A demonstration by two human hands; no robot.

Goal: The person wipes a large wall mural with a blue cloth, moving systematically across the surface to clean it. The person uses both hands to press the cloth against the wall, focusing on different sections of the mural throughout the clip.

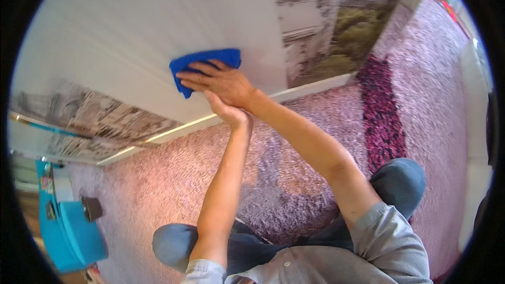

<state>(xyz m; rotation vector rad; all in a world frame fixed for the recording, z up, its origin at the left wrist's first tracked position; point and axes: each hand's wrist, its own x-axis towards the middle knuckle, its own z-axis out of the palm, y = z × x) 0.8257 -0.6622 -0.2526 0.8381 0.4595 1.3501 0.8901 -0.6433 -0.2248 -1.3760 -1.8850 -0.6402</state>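
A folded blue cloth (232,56) lies against a smooth white upright panel (130,31). My right hand (225,83) presses it there, fingers spread over the fabric and pointing left. My left hand (228,111) is just below, bent back at the wrist, and its heel meets the right hand near the wrist. The left thumb shows, but the other left fingers are hidden behind the right hand, so their hold on the cloth cannot be seen. Printed building scenes flank the white area, one on the right (311,27) and one at the lower left (114,110).
A pale ledge (315,86) edges the panel's foot. Below spreads a shaggy pinkish carpet (158,181) with a dark magenta stripe (380,114). My bent knees (400,185) frame the space. Turquoise furniture (81,232) stands at left, a white piece (475,134) at far right.
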